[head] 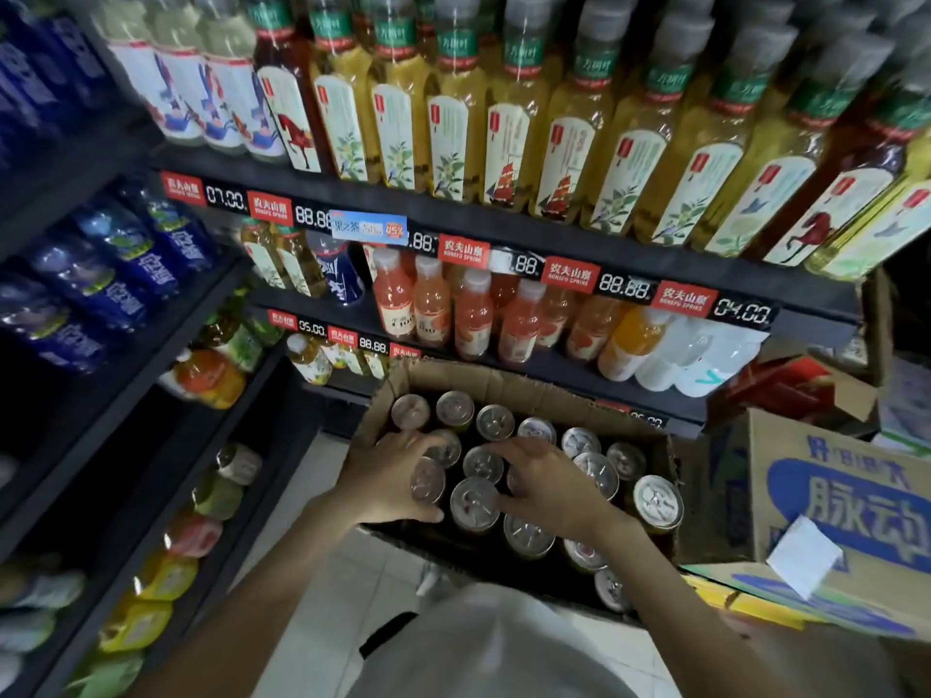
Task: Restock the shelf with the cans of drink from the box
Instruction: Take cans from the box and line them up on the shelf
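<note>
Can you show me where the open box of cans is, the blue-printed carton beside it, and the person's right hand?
open box [504, 382]: head view, on its far cardboard wall.
blue-printed carton [851, 501]: head view, on its printed side.
right hand [549, 483]: head view, on the back of the hand.

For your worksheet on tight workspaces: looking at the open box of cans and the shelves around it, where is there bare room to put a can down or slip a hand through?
Bare room: the dark shelf board in front of the pink bottles, and the pale floor left of the box. Crowded: the cans are packed close, with both the left hand and right hand on them.
</note>
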### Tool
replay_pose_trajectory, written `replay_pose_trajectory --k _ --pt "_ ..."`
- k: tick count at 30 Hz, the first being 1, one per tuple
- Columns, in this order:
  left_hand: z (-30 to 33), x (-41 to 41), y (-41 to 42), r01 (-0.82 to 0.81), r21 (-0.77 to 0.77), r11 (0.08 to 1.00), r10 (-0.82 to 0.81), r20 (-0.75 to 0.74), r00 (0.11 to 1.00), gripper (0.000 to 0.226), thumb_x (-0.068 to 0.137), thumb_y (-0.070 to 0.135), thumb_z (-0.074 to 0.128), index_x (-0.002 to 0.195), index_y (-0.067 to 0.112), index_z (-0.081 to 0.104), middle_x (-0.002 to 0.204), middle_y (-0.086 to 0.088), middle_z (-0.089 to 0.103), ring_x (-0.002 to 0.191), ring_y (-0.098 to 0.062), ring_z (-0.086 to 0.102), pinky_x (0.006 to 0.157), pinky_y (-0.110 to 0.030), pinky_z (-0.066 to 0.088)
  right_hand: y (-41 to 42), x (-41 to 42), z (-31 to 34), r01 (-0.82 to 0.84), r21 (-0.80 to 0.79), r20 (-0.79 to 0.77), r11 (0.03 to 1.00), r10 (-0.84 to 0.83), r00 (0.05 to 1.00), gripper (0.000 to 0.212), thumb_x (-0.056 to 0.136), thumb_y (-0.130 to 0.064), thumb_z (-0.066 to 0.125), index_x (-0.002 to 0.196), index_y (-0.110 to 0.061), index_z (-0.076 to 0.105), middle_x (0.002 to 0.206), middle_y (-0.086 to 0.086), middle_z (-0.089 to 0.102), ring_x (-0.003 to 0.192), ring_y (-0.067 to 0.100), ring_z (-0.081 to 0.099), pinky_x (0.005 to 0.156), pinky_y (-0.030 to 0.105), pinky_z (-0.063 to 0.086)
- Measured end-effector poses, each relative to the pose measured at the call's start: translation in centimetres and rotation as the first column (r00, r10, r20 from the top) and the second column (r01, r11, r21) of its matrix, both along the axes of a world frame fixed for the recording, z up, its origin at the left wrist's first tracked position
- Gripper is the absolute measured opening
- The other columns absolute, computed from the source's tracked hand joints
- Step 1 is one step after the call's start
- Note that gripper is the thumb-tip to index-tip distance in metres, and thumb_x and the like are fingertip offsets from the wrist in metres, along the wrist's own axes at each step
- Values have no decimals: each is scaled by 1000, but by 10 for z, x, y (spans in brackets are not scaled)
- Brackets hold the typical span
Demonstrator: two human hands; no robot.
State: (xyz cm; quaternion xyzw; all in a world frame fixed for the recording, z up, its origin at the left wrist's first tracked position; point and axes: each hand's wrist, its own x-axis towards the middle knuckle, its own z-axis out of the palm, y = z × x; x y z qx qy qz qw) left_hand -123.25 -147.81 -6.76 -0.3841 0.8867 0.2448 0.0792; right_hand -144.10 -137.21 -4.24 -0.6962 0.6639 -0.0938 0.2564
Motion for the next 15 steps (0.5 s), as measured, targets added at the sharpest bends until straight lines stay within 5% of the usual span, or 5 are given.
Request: replay_pose_trajectory --k 4,9,12,15 --pt "-26 14 10 -96 157 983 102 -35 994 92 59 43 82 132 30 28 135 2 34 123 -18 39 91 -38 45 7 28 -14 -2 40 -198 999 9 980 91 66 -56 72 137 -19 31 134 -2 43 120 22 42 99 33 30" --pt "-43 19 16 -218 135 967 247 -262 933 77 56 39 86 115 25 39 123 6 44 110 -15 50 85 -37 46 6 44 -30 86 94 -315 992 -53 948 92 64 -55 74 134 -14 29 132 5 48 121 26 46 100 38 29" --pt "-43 22 17 -252 157 955 291 -326 899 72 55 44 85 113 29 45 118 12 51 109 -11 54 84 -37 48 5 44 -32 128 32 -272 991 -115 955 81 67 -49 75 129 -17 36 121 4 59 116 24 51 99 34 29" --pt "-29 24 13 -353 359 864 484 -399 779 72 51 49 84 113 34 51 112 15 58 104 -7 57 87 -37 50 2 38 -17 262 -60 -62 963 -266 962 73 62 -48 78 121 -23 46 107 0 64 103 21 58 90 32 36"
